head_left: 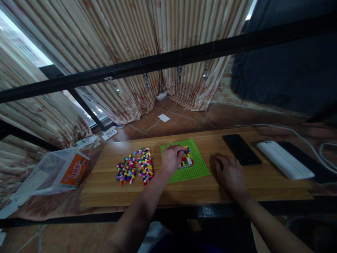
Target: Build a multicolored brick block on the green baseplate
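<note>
The left hand (172, 157) reaches over a green studded baseplate (197, 168), its grip at a small multicoloured brick build (186, 161) (whether a brick is pinched there is too small to tell). The right hand (230, 174) rests loosely curled on the wooden surface (105, 191), beside the baseplate and just short of a flat black slab (240, 149). Farther right lies a white oblong block (285, 160). Left of the baseplate, loose bricks (145, 165) spread in heaps. A clear plastic bin (50, 175) with an orange label (75, 168) stands past the left end; striped curtains (126, 35) hang behind a black bar (168, 61).
</note>
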`<state>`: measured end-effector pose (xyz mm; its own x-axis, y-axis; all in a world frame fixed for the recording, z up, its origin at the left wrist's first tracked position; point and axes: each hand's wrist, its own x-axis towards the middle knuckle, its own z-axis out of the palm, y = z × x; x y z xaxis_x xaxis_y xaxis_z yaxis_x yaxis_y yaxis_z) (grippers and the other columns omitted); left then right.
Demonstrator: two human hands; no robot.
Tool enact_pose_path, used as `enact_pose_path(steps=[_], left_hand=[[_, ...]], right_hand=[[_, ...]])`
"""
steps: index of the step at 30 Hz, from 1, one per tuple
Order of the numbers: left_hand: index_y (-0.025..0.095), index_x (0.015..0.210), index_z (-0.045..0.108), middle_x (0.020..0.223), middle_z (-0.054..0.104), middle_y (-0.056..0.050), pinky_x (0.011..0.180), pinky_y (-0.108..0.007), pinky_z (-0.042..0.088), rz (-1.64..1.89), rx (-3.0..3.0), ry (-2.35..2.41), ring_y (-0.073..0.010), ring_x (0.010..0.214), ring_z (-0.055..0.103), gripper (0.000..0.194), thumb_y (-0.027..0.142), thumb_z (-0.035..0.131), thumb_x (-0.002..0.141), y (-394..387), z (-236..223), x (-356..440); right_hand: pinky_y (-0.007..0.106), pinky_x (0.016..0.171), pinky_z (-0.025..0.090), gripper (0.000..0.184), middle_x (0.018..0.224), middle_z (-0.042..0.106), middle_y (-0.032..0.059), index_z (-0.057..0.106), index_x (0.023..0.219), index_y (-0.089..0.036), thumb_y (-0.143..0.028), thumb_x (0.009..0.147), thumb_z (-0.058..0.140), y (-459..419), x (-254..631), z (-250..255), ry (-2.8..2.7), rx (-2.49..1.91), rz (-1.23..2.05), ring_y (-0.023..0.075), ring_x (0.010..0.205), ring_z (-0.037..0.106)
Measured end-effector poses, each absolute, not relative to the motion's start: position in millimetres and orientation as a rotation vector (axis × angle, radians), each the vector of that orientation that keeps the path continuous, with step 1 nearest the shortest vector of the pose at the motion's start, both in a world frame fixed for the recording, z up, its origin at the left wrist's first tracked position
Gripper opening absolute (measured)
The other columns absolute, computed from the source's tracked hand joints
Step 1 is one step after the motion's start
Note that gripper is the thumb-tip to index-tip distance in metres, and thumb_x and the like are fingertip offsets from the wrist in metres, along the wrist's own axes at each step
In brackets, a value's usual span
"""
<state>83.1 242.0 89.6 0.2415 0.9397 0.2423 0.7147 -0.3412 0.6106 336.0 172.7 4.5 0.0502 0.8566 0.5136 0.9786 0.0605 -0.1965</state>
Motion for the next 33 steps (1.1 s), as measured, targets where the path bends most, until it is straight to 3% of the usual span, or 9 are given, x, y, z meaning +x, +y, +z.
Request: enact_pose_path(steps=[11,19,26,33], left_hand=[[0.025,0.087,0.076,0.091,0.077,0.001,0.096,-0.034,0.05,1.004,1.893,1.554,-0.0159,0.09,0.066,0.015,0.013,0.067,0.084,239.8,82.3,87.2],[0.023,0.09,0.074,0.093,0.075,0.0,0.098,-0.037,0.047,1.045,1.874,1.654,-0.019,0.096,0.063,0.018,0.01,0.07,0.078,240.0,79.7,90.4],[0.021,0.101,0.073,0.113,0.072,-0.005,0.104,-0.04,0.046,1.047,1.833,1.676,-0.0228,0.111,0.061,0.03,0.009,0.072,0.073,246.1,83.8,92.7],[0.02,0.101,0.076,0.09,0.076,-0.001,0.078,-0.027,0.054,0.846,1.489,1.594,-0.0141,0.079,0.068,0.028,0.01,0.065,0.077,260.5,70.2,95.0]], right_hand=[[0.042,0.09,0.045,0.029,0.114,0.068,0.016,0.069,0.108,-0.014,-0.029,0.097,0.048,172.9,336.8,3.3,-1.831,-1.826,-0.328,0.029,0.101,0.057],[0.043,0.09,0.045,0.029,0.112,0.068,0.0159,0.069,0.108,-0.015,-0.03,0.096,0.046,172.8,337.0,3.5,-1.83,-1.808,-0.329,0.0293,0.099,0.057],[0.044,0.089,0.045,0.03,0.112,0.068,0.0164,0.069,0.11,-0.015,-0.03,0.097,0.045,172.5,337.3,3.9,-1.837,-1.822,-0.291,0.0301,0.102,0.058],[0.044,0.09,0.045,0.03,0.113,0.068,0.0167,0.069,0.109,-0.015,-0.03,0.097,0.046,172.4,336.0,4.7,-1.829,-1.81,-0.317,0.0295,0.1,0.057]])
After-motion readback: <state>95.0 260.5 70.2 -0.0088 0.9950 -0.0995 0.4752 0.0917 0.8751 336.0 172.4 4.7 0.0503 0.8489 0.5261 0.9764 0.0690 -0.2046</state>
